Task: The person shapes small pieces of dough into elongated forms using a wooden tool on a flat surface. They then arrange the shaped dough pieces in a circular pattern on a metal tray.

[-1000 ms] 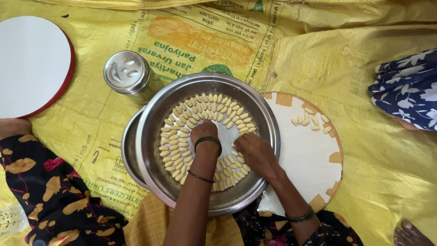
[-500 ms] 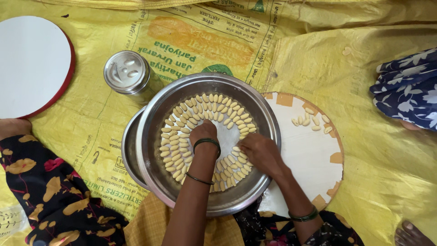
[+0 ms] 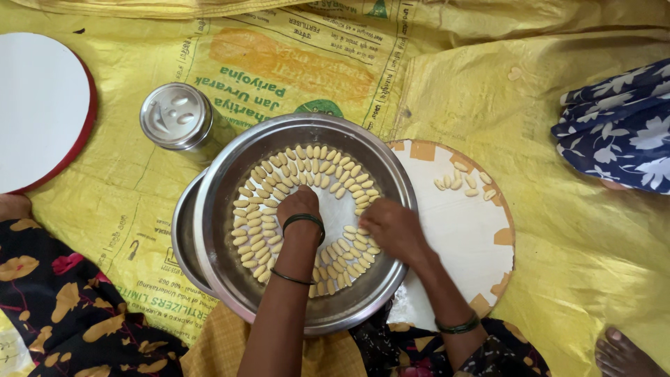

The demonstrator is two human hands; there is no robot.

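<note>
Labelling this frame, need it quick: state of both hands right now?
Left hand: fingers curled down onto the small dough pieces in the steel plate; a grip cannot be told.
Right hand: palm down on the pieces at the plate's right side; a grip cannot be told.

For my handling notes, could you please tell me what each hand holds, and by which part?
It cannot be told. Both the left hand and right hand rest fingers-down among the small dough pieces in the steel plate; any grip is hidden.
</note>
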